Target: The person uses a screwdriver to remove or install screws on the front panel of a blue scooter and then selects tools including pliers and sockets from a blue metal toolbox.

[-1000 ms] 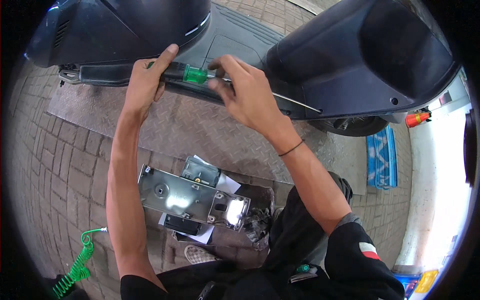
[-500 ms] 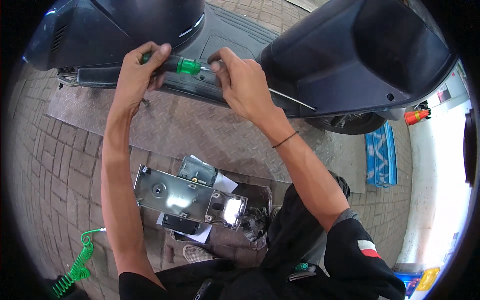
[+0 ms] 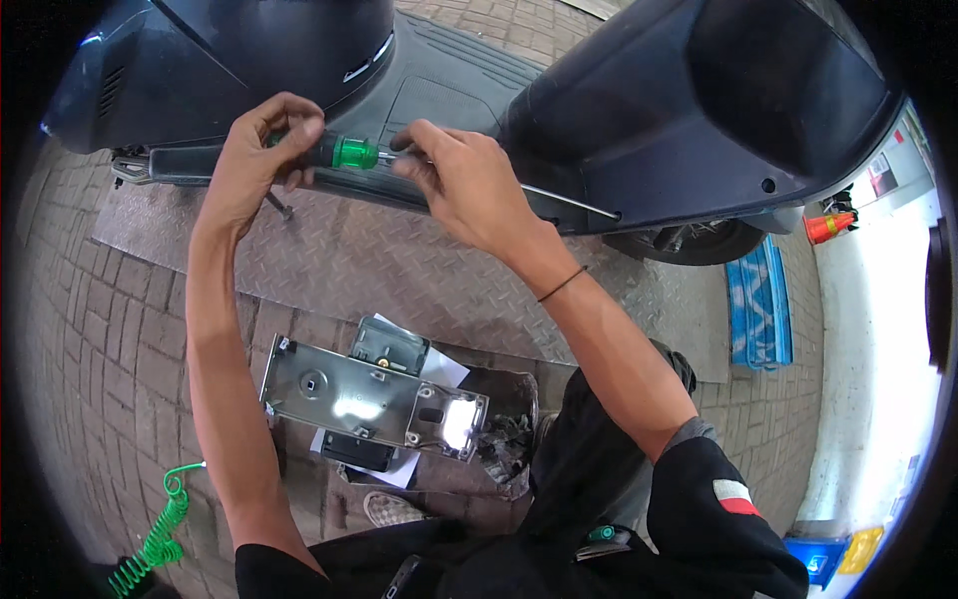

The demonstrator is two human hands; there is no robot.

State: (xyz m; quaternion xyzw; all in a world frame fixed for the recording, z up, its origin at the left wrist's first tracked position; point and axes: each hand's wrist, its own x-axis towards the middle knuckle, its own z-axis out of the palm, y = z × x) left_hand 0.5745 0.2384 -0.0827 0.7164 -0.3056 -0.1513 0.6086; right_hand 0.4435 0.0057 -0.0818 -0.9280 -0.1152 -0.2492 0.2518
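The screwdriver (image 3: 354, 152) stretches from 11 to 2 o'clock, its tip at a hole in the scooter (image 3: 649, 130). At 10 o'clock the left hand (image 3: 249, 160) wraps its fingers round the handle; at 12 the right hand (image 3: 474, 185) curls thumb and fingers round the shaft, how tightly I cannot tell. Slanted or weakly pressed, the tip might slip and scratch the plastic. Print on the poster (image 3: 884, 176), between 2 and 3, is too small to read
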